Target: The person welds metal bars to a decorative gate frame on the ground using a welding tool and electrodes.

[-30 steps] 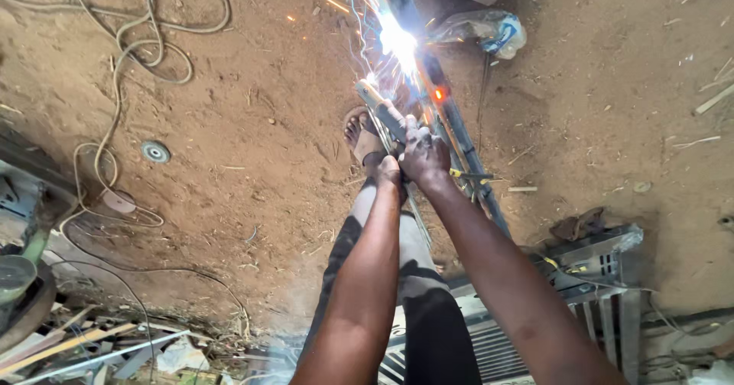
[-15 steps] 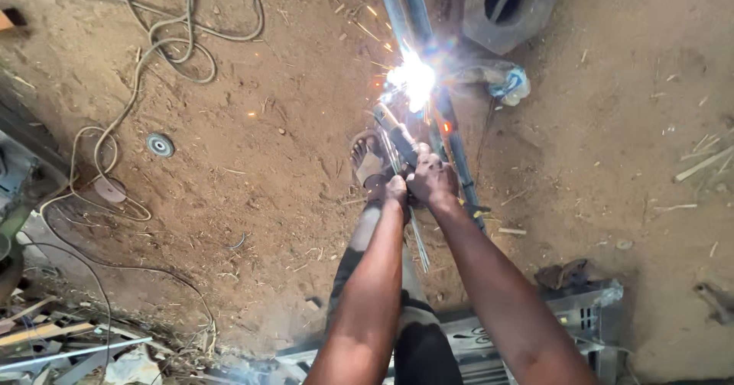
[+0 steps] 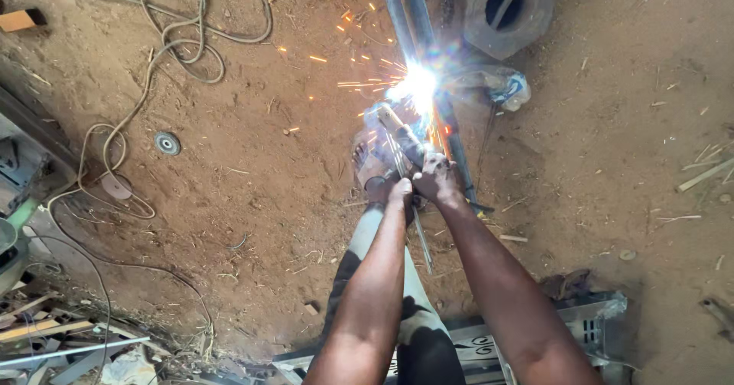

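Sparks (image 3: 359, 71) fly across a dirt floor (image 3: 260, 201) as a person works an angle grinder (image 3: 397, 136) against a pair of dark metal pipes (image 3: 417, 41) lying on the ground. The left hand (image 3: 399, 192) and the right hand (image 3: 437, 180) sit close together, both clamped on the grinder's body, arms stretched forward over the person's legs. The tool's bright contact point (image 3: 417, 87) lies on the pipes, just below a hexagonal concrete block with a round hole (image 3: 508, 10). A pale cable (image 3: 160, 56) loops over the soil to the left, near a loose grinding disc (image 3: 167, 143); scrap metal (image 3: 46, 339) lies at lower left
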